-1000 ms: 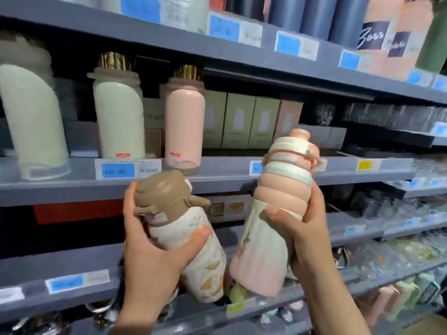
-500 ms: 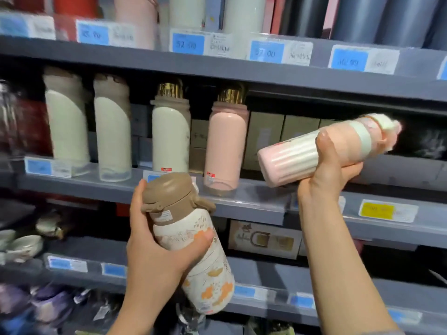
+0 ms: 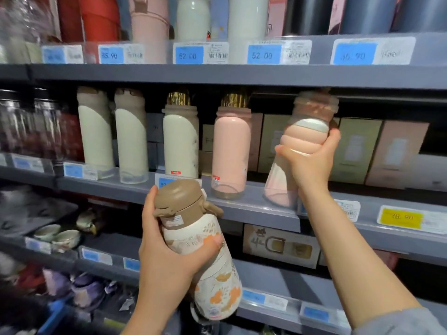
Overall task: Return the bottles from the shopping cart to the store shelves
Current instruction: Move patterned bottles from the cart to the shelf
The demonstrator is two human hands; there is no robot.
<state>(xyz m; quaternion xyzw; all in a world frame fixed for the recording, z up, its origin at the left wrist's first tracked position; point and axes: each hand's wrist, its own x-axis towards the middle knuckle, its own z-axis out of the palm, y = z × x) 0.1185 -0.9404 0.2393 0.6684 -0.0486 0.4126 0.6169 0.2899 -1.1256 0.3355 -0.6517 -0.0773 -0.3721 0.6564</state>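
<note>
1. A pink ribbed bottle [image 3: 300, 146] is held upright in the right hand [image 3: 312, 160], whose grip is curled round its middle; its base appears to rest on, or hang just above, the middle shelf [image 3: 254, 209], though motion blur leaves that unclear
2. A floral bottle with a brown cap [image 3: 203, 250] is held in the left hand [image 3: 169, 259], the grip wrapped round its upper body, tilted, in front of and below the shelf edge
3. The pink ribbed bottle is placed just beside a pale pink gold-capped bottle [image 3: 229, 151], which could be knocked over if the base is slid sideways
4. A topple is likely if the grip is released before the base is seated flat behind the clear front lip of the shelf
5. The cap is close under the shelf above [image 3: 217, 76], so a lift could be stopped by it
6. The floral bottle is gripped high and at a slant, so a slip is possible while attention is given to the other side
</note>
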